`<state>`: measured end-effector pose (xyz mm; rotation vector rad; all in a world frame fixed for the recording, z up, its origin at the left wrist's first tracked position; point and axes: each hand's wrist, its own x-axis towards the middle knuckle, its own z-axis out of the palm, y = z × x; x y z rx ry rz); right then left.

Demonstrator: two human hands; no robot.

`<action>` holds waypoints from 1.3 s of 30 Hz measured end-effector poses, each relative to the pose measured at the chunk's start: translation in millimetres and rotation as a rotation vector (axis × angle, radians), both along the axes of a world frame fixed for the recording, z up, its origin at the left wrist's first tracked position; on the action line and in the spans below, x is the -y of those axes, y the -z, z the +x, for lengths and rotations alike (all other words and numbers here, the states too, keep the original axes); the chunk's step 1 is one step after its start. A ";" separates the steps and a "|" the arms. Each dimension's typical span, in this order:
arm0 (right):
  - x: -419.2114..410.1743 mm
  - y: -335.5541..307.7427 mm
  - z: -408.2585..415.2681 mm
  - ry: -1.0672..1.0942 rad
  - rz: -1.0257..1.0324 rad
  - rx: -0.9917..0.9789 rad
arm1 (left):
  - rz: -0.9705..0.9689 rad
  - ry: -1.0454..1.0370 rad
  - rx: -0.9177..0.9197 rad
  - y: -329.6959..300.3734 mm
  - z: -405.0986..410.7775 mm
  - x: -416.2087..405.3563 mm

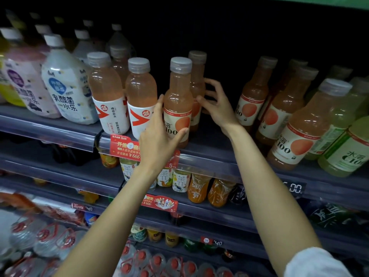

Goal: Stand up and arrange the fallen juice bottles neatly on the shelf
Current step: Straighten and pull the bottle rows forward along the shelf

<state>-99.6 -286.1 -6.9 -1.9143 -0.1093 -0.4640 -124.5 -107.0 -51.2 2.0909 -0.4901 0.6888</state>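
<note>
On the upper shelf (209,154) we note, from the left, two white lactic drink bottles (67,84), then two pink vitamin water bottles (123,90). Our left hand (159,136) grips the front grapefruit juice bottle (178,100), upright at the shelf edge, thumb across its label. Our right hand (216,105) curls its fingers round the second grapefruit bottle (196,76), upright directly behind. Further right stand more grapefruit bottles (299,124) and green C100 bottles (347,148).
</note>
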 end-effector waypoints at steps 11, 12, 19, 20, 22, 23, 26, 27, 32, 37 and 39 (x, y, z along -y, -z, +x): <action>-14.1 -11.7 20.9 -0.017 0.039 0.048 | -0.006 0.012 0.001 1.6 0.7 -2.3; -16.0 -13.7 24.2 -0.030 0.020 0.051 | -0.004 0.011 0.001 1.3 0.5 -2.3; -3.3 -18.0 31.4 -0.062 0.041 -0.014 | 0.007 0.021 -0.007 0.8 0.5 -2.9; -1.0 -19.4 30.9 -0.056 0.075 -0.009 | 0.010 0.018 -0.009 0.1 0.0 -2.9; -1.8 -20.9 28.2 -0.047 0.096 0.004 | 0.013 0.012 -0.017 -1.2 -1.9 -2.5; -5.0 -21.4 27.3 -0.033 0.064 0.007 | 0.013 0.010 -0.019 -1.8 -2.3 -2.3; -13.3 -21.2 29.5 0.038 -0.038 0.019 | 0.009 0.013 -0.021 -1.1 -1.1 -2.2; -13.6 -21.2 30.4 0.038 -0.039 0.020 | 0.008 0.014 -0.018 -0.4 -0.4 -2.0; -12.5 -21.4 30.8 -0.043 -0.035 -0.034 | 0.013 0.007 0.000 0.7 1.3 -2.4; -16.3 -17.9 32.2 -0.088 0.015 -0.058 | 0.026 0.017 -0.017 -0.5 0.0 -3.7; -16.1 -15.2 33.3 -0.092 0.026 -0.063 | 0.027 0.022 -0.023 -0.1 -0.2 -3.7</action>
